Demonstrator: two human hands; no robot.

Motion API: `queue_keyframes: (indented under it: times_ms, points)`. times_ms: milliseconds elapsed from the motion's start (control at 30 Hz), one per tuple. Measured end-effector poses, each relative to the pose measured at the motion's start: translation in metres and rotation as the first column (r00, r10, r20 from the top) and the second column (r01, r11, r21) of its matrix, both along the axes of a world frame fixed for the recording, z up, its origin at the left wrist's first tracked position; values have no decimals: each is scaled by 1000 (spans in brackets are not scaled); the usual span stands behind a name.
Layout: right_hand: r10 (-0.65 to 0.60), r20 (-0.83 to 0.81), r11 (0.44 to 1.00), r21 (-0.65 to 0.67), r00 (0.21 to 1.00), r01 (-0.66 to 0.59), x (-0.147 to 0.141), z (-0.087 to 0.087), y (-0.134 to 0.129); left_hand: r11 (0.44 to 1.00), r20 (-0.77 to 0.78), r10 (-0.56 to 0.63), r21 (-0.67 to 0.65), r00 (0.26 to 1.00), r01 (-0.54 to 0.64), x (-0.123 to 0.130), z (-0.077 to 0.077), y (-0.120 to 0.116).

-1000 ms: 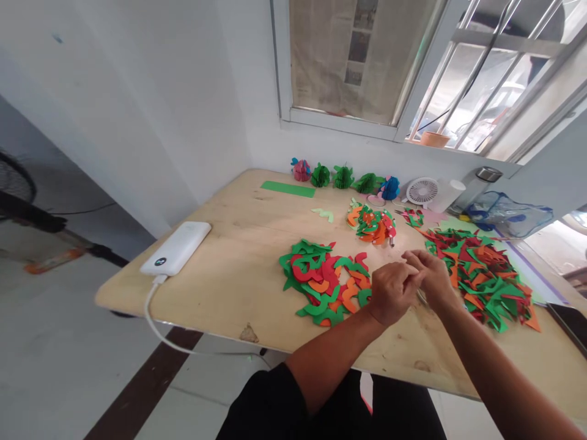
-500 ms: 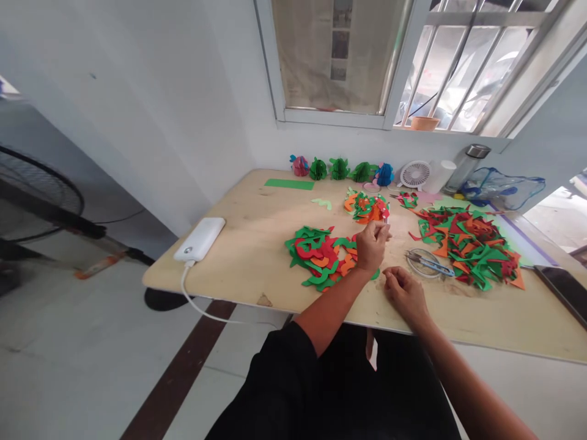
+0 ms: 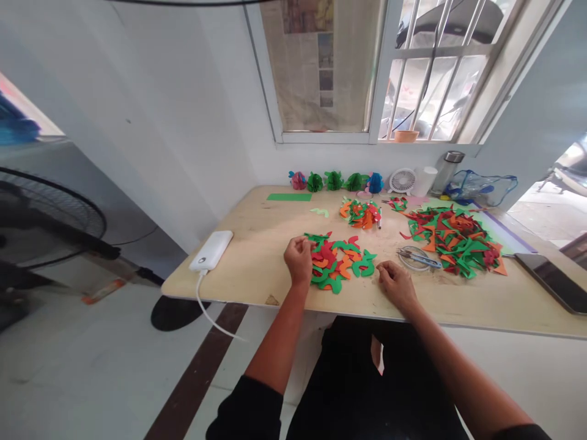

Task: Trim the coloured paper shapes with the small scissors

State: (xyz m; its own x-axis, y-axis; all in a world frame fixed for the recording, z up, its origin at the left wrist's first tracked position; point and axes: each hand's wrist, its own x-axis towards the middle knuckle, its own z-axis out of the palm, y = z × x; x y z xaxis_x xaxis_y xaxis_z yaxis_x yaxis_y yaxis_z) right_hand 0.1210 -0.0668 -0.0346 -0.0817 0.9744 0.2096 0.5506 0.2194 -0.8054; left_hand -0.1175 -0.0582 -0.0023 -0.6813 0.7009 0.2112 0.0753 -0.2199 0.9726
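My left hand (image 3: 299,260) is at the left edge of a pile of curved green, red and orange paper pieces (image 3: 337,261), its fingers pinched; whatever is between them is too small to make out. My right hand (image 3: 398,284) rests on the table near its front edge, right of that pile, with curled fingers whose contents I cannot make out. Just beyond it lie blue-handled snips (image 3: 424,260) on a clear round dish. A smaller heap of paper pieces (image 3: 361,214) sits farther back, and a large heap of pointed scraps (image 3: 463,238) is at the right.
On the wooden table (image 3: 257,244) are a white power bank (image 3: 211,250) with a cable, a green strip (image 3: 288,197), a phone (image 3: 554,281), a small fan (image 3: 402,181), a bottle (image 3: 447,174) and several folded paper figures (image 3: 334,180) along the wall.
My left hand has moved left, from between the small heap and the curved pieces to the pile's left edge. My right hand has barely moved. The view has shifted a little.
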Motion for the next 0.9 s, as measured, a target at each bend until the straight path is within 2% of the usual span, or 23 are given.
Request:
queue_keyframes:
  times_ms: [167, 233, 300, 367, 433, 500, 600, 767, 900]
  points:
    - [4, -18, 1000, 15, 1000, -4, 0, 0, -1, 993, -139, 70, -87, 988, -82, -17, -23, -23]
    - [-1, -16, 1000, 9, 1000, 1, 0, 1, -1, 986, -270, 80, -117, 959, -116, -21, -31, -28]
    - [-2, -12, 1000, 0, 1000, 2, 0, 1, -1, 979, -462, 52, -153, 885, -137, -25, -38, -30]
    - [-2, -12, 1000, -11, 1000, 2, 1, 1, -1, 972, -648, -6, -182, 762, -147, -27, -41, -31]
    - [-1, -18, 1000, -20, 1000, 1, 1, 1, -1, 968, -763, -52, -196, 644, -154, -26, -42, -30]
    - [1, -26, 1000, -20, 1000, -2, 1, 1, -1, 964, -814, -73, -206, 577, -168, -25, -42, -28]
    - [5, -43, 1000, -7, 999, -5, 2, 0, 0, 957, -839, -84, -218, 537, -191, -23, -44, -26]
    - [-5, -65, 1000, 23, 998, 6, 4, -7, 3, 958, -853, -71, -203, 517, -205, -26, -51, -25]
    - [14, -49, 999, 34, 999, -12, 5, -14, 8, 955, -838, 0, -162, 545, -249, -25, -50, -26]
